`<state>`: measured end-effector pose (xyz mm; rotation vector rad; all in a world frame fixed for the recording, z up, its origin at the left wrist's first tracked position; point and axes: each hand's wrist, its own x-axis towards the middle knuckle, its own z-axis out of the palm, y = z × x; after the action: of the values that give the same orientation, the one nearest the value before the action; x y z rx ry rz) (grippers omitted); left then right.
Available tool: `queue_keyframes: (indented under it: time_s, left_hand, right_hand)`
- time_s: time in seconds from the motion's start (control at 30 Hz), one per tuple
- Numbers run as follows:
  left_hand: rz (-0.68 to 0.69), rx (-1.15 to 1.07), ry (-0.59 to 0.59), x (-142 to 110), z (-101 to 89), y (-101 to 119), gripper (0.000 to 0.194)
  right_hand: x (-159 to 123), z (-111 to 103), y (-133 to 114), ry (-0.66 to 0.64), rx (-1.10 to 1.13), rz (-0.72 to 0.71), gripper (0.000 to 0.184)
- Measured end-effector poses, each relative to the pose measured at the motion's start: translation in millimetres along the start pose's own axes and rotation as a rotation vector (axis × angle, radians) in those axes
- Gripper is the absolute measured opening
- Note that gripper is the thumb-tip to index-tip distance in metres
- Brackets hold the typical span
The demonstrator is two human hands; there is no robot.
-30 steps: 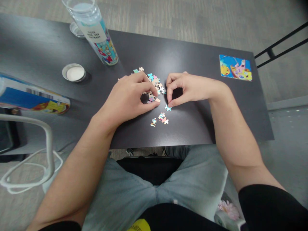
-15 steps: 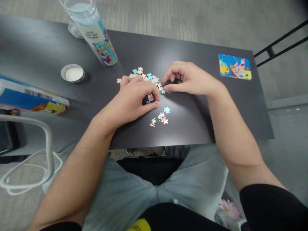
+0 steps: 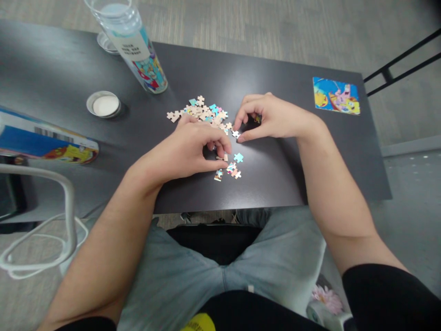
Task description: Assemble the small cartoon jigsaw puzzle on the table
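Low over the table, my left hand (image 3: pixel 193 147) has its fingers curved and its thumb apart from the index finger. A pale puzzle piece (image 3: pixel 225 157) shows in the gap, just behind the fingertips. To the right, my right hand (image 3: pixel 268 117) pinches a small white puzzle piece (image 3: pixel 236 134) between thumb and index finger. Beyond the left hand spreads a pile of puzzle pieces (image 3: pixel 203 111), many with the plain side up. Near the left thumb lie a light blue puzzle piece (image 3: pixel 238 157) and a few other printed pieces (image 3: pixel 234 171).
On the dark table (image 3: pixel 272 184), a clear tube (image 3: pixel 138 50) with a cartoon print stands at the back left. Beside it are a round lid (image 3: pixel 104 105) and a blue canister (image 3: pixel 48 138). A cartoon picture card (image 3: pixel 336 95) lies far right. A white cable (image 3: pixel 69 207) hangs at left.
My left hand has come slightly nearer to me, its thumb and index finger further apart. The right hand has shifted a little nearer and now pinches a white piece at the pile's edge.
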<state>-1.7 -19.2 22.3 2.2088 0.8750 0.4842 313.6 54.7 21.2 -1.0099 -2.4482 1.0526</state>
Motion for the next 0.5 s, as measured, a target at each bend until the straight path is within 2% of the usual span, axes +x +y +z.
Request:
queue_keyframes:
  time_s: [0.1,0.2,0.37,0.5]
  left_hand:
    - [0.004,0.024,0.002,-1,-0.4,-4,0.024]
    - [-0.004,0.080,0.048,-3,0.7,-8,0.029]
    - [0.001,0.104,0.109,-5,4.4,-11,0.024]
    - [-0.001,0.079,0.077,-3,3.5,-9,0.018]
  right_hand:
    - [-1,-1,0,0.002,0.005,0.016,0.058]
    - [-1,-2,2,0.006,0.016,0.029,0.056]
    - [-2,-4,6,0.014,0.026,0.025,0.055]
    - [-3,-9,8,0.022,0.025,0.032,0.056]
